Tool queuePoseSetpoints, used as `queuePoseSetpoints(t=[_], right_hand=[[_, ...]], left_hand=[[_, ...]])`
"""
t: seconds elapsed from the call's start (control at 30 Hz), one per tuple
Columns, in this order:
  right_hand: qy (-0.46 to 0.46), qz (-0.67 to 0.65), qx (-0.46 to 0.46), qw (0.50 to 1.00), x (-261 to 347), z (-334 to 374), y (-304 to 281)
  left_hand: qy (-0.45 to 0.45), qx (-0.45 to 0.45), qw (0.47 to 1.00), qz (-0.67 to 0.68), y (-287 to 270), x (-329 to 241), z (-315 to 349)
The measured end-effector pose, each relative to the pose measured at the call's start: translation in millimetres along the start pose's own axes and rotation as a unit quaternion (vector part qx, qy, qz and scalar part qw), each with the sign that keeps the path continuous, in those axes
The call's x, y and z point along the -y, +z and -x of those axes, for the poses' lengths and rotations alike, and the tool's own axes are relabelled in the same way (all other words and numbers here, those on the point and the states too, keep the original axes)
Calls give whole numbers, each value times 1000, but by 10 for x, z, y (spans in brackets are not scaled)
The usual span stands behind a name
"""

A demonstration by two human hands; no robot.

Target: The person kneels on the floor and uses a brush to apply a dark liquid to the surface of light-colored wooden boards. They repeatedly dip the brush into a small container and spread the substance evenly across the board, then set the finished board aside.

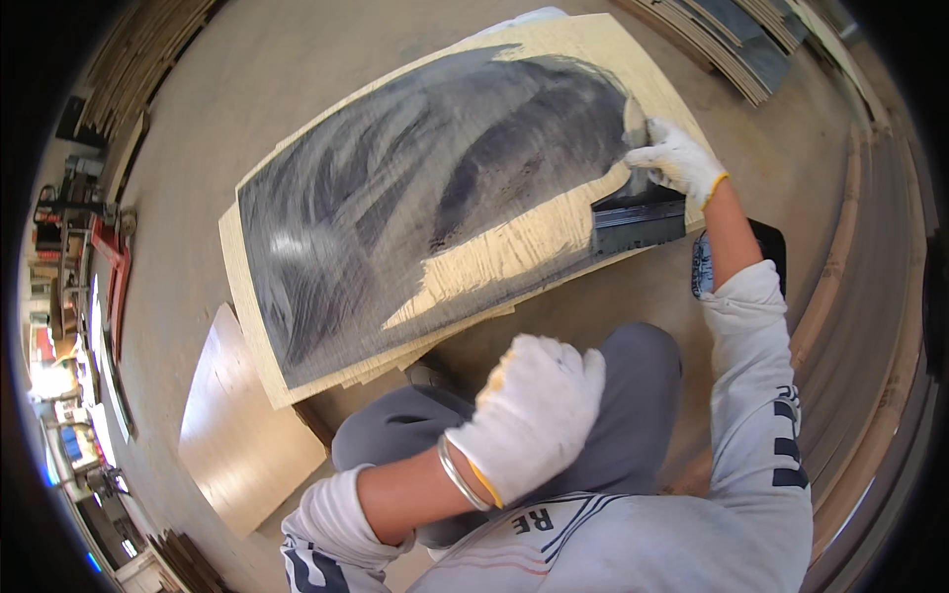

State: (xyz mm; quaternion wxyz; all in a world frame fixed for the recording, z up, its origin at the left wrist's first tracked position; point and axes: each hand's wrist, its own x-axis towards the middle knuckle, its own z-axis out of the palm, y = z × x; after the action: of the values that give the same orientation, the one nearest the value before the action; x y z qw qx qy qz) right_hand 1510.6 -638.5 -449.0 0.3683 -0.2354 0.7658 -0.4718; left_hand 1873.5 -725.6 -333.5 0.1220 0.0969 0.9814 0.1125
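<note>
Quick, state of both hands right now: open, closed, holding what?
Left hand: closed, fingers curled; its inside is hidden, so I can't tell if it holds anything.
Right hand: closed, holding the wide black spreader.

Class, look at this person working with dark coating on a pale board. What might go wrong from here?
1. The wide spreader in the right hand sits close to the near edge of the pale board, so dark coating might run over it.
2. The coating looks streaky, so the finish could turn out uneven.
3. The knees are near that edge and may get smeared.
</note>
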Motion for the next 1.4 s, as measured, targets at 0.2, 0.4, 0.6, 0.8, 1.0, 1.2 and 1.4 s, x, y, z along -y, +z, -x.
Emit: queuePoseSetpoints(t=[0.2,0.4,0.6,0.8,1.0,1.2,1.4], right_hand=[[-134,223,-140,956,316,105,508],[-74,190,-195,959,359,380,486],[-191,-171,-360,897,-100,1277,23],[-192,-465,-565,654,-918,2278,-413],[-214,-510,-552,624,-806,2355,-365],[-230,-566,-514,602,-885,2526,-336],[-239,-589,-502,586,-979,2531,-421]], left_hand=[[-177,-95,912,357,3,1442,-1306],[-159,-36,786,597,216,1399,-2317],[-128,-41,686,715,256,1299,-2664],[-87,-23,723,685,333,1136,-3082],[-5,-22,729,684,374,991,-3969],[-46,-29,752,657,347,1012,-3745],[-93,-50,753,650,419,971,-3213]])
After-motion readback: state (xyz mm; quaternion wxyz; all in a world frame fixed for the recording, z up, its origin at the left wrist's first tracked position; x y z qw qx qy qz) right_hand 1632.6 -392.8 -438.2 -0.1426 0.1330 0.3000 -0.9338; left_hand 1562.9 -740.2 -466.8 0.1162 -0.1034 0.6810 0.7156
